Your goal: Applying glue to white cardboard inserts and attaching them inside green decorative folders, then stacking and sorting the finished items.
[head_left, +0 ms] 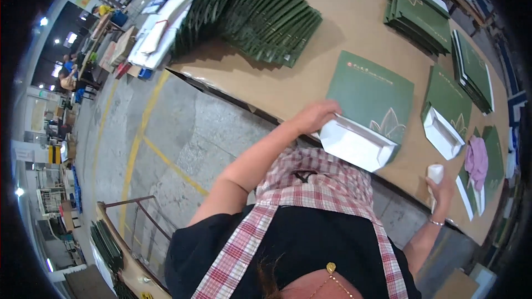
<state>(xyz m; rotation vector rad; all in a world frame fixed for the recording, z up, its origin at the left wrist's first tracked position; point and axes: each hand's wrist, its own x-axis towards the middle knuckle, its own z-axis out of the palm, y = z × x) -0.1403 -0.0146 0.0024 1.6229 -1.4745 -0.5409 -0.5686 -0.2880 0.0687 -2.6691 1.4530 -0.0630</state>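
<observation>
Head view: best done, by the look of it, by keeping the left hand (pixel 317 115) flat and firm on the near left corner of the green paper bag (pixel 371 97) so the sheet cannot creep on the brown worktable (pixel 288 86), and by pressing the opened white bottom fold (pixel 357 144) along its creases rather than across them; worth bringing the small white bottle (pixel 435 176) over upright, to avoid smearing the printed green face. Left arm stretched forward from the lower edge, elbow bent a little, forearm bare, hand palm down with fingers together and curled onto the bag's edge just above the white fold. Right arm reaching out to the right, wrist with a thin bracelet, right hand (pixel 441 189) closed around the white bottle near the table's near edge, fingers wrapped and pressed together. Bag lying flat on the table directly ahead, bottom end toward the body; second bag with open white bottom (pixel 446 112) just to its right, pink cloth (pixel 476 159) beyond, fanned green bag stack (pixel 252 14) well apart at the far left.
</observation>
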